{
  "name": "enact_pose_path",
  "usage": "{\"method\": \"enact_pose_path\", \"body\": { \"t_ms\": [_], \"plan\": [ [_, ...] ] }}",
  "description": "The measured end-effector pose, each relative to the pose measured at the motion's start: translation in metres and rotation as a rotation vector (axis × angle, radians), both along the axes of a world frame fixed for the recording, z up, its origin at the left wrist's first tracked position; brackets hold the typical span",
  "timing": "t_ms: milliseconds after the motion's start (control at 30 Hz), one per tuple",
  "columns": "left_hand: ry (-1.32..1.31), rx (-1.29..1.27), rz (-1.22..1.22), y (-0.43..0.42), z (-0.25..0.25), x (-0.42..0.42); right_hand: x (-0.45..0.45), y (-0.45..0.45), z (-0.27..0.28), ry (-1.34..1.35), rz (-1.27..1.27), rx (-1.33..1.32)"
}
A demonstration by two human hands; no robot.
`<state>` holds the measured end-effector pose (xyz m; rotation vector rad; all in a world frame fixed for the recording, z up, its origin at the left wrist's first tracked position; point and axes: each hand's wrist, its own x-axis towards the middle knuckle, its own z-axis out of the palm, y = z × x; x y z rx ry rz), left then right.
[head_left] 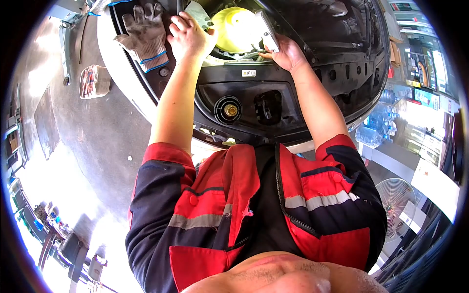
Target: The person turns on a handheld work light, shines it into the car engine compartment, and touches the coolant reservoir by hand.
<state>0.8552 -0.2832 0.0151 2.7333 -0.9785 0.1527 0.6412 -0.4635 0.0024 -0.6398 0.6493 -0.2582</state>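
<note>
My left hand (191, 39) reaches into the open engine bay, fingers bent over the edge of a pale flat piece (199, 14) with dark spots. Whether it grips that piece or only rests on it is unclear. In my right hand (289, 52) is a flat, phone-like device (266, 32), tilted, its face washed out by glare. Between the two hands, a round yellow part (233, 30) is brightly lit. Dark hoses and a black rim show just below it. A worn grey work glove (146, 36) lies on the car's edge, left of my left hand.
A black front panel (244, 97) with a round opening and a brass-coloured centre (229, 110) lies nearest my body. A fan (394, 205) and large plastic bottles (376, 124) stand to the right. A stool-like object (95, 81) is on the floor at left.
</note>
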Motion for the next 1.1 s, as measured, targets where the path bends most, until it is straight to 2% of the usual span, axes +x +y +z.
{"method": "enact_pose_path", "body": {
  "t_ms": [800,1067,1100],
  "plan": [
    [-0.004,0.005,0.000,0.000,0.000,0.000,0.000,-0.002,-0.002,0.012,-0.008,0.016],
    [0.037,0.012,0.007,-0.001,0.007,-0.002,-0.005,-0.019,-0.032,-0.030,0.010,0.038],
    [0.011,0.010,0.012,-0.002,0.005,-0.001,-0.001,-0.006,-0.014,0.038,-0.036,-0.014]
  ]
}}
